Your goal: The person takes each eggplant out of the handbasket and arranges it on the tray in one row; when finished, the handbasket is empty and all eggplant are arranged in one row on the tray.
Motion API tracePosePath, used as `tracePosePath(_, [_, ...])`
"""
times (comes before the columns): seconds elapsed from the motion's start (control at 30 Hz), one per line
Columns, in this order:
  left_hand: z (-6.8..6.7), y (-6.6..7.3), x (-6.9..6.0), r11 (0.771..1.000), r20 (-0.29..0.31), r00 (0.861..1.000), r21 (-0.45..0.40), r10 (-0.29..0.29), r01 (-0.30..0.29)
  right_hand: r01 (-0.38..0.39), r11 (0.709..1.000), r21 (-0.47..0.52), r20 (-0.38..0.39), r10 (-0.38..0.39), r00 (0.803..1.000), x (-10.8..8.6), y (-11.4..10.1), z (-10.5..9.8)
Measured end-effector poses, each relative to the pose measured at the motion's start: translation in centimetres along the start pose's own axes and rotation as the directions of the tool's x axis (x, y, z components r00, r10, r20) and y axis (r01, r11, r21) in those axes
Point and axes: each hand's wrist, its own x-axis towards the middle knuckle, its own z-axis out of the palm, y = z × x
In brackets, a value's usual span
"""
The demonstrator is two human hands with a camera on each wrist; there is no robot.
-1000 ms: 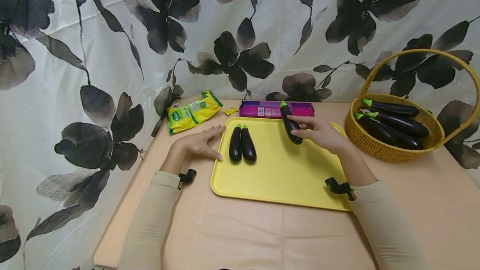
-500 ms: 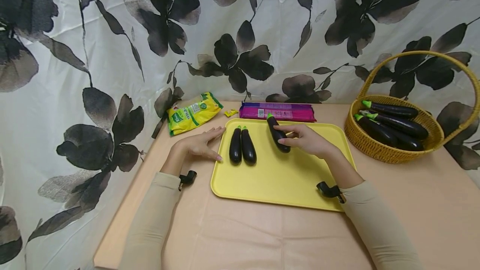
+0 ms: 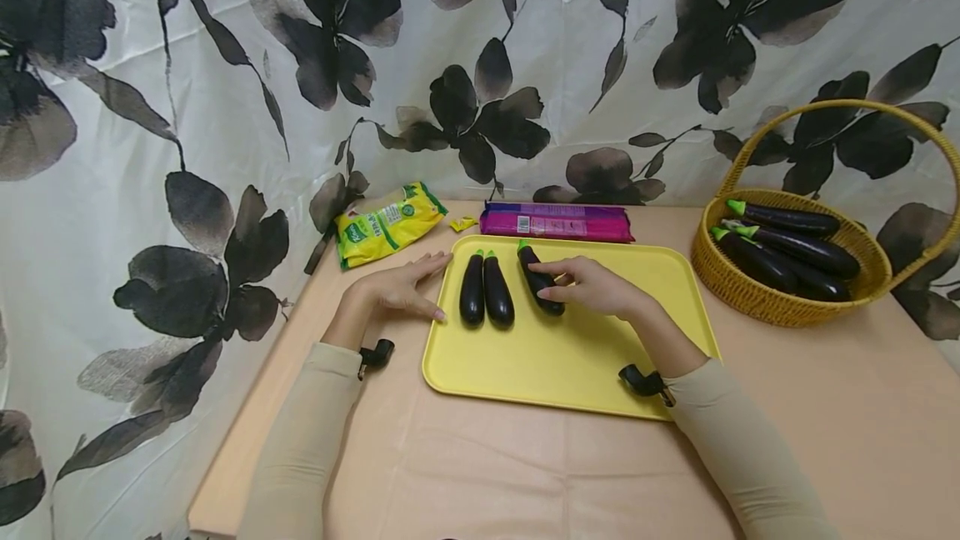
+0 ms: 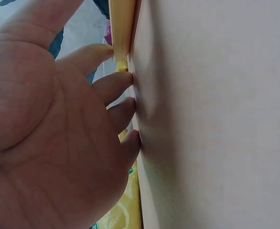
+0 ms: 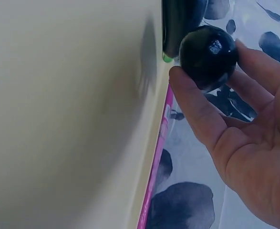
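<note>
My right hand [image 3: 592, 286] pinches an eggplant [image 3: 538, 277] over the yellow tray [image 3: 570, 365], its green tip pointing away. The right wrist view shows the thumb and fingers of that hand [image 5: 244, 129] around the dark, glossy end of the eggplant [image 5: 209, 57]. Left of it, two eggplants [image 3: 471, 290] [image 3: 497, 290] lie side by side on the tray. My left hand [image 3: 390, 290] rests at the tray's left edge with spread fingers. In the left wrist view, fingertips of this hand [image 4: 68, 114] touch the table and the tray's rim [image 4: 122, 28].
A wicker basket [image 3: 750, 294] with several eggplants [image 3: 806, 250] stands on the right. Behind the tray lie a purple package [image 3: 555, 222], a small yellow wrapper [image 3: 462, 224] and a yellow-green bag [image 3: 390, 225]. A floral cloth [image 3: 420, 15] hangs behind the table.
My right hand has carried its eggplant leftward, closer to the two on the tray, and a little toward me. The left hand has stayed in place.
</note>
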Motion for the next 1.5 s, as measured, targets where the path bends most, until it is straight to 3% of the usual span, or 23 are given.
tracePosePath(0.5, [-0.2,-0.1,0.0,0.999,0.000,0.999,-0.014,0.037,-0.037,-0.033,0.996,-0.083,0.096,0.041,0.995,1.1,-0.7,1.7])
tracePosePath(1.5, [-0.1,-0.3,0.2,1.000,0.004,1.000,-0.010,0.000,0.000,-0.026,0.993,-0.111,0.078,0.035,0.996,0.8,-1.2,2.2])
